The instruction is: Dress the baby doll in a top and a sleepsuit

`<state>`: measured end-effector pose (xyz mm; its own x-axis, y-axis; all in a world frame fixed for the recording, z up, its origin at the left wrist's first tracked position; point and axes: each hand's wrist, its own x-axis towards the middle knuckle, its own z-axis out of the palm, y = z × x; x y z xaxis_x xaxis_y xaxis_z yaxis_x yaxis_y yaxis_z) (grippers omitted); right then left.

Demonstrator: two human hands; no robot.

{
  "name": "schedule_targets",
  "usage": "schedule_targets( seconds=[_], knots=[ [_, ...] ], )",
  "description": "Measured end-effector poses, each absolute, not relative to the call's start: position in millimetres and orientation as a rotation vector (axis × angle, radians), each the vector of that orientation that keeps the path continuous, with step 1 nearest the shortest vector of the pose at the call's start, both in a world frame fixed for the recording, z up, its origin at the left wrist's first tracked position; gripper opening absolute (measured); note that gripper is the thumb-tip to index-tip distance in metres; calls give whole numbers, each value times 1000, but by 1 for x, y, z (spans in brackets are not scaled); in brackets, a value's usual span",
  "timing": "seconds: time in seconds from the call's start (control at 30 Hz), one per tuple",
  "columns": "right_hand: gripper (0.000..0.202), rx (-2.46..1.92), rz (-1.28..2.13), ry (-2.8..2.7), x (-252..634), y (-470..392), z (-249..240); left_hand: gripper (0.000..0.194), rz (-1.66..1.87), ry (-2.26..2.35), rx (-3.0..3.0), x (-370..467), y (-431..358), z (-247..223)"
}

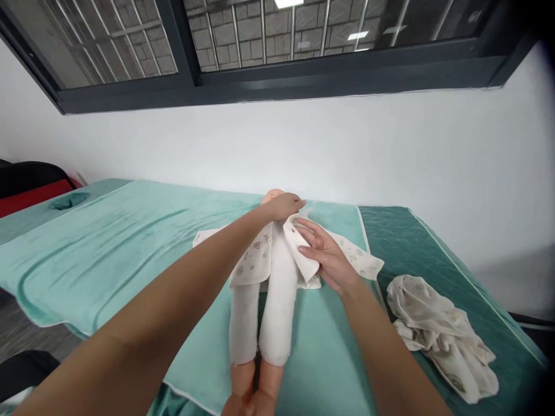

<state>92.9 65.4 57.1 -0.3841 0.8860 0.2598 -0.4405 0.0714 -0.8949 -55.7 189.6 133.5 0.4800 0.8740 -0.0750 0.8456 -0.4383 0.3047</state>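
A baby doll (277,323) lies on its back with its feet toward me, its legs in white cloth. Its upper body rests in a white printed baby shirt (251,263) with the front parted and the sleeves spread to both sides. My right hand (327,254) pinches the right front flap and lifts it off the doll. Over the doll's neck and part of its head lies my left hand (284,206), fingers curled at the collar. What those fingers grip is hidden behind the hand.
A mint towel (130,242) covers much of the darker green bed (390,231). Crumpled pale printed cloth (437,329) lies at the right. A white wall (303,150) and a dark-framed window stand behind. A black and red object (34,185) sits at the far left.
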Motion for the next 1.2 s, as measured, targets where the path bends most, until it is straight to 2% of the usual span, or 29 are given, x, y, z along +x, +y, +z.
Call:
schedule_targets(
  seconds=[0.1, 0.27, 0.33, 0.4, 0.47, 0.7, 0.93, 1.1, 1.2],
  knots=[
    [58, -533, 1577, -1352, 88, 65, 53, 51, 238, 1350, 2278, -69, 183, 139],
    [49, -542, 1550, -1474, 88, 66, 53, 78, -66, 1235, 2292, -64, 174, 137],
    [46, -550, 1529, -1499, 89, 65, 55, 67, -50, 1287, 2378, -57, 174, 134],
    [43, -561, 1520, -1518, 91, 63, 57, 45, 95, 1406, 2446, -53, 173, 132],
    [41, -578, 1530, -1543, 92, 60, 59, 31, 291, 1564, 2454, -54, 174, 129],
    [32, -572, 1481, -1507, 99, 58, 64, 25, 578, 1960, 2204, -84, 179, 118],
    [22, -779, 1225, -1545, 112, 69, 57, 25, 814, 1908, 2125, -93, 172, 109],
    [26, -829, 1220, -1694, 106, 67, 52, 21, 1220, 1829, 2110, -130, 115, 84],
    [28, -808, 1308, -1759, 104, 65, 52, 21, 1267, 1845, 2002, -161, 62, 53]
  ],
)
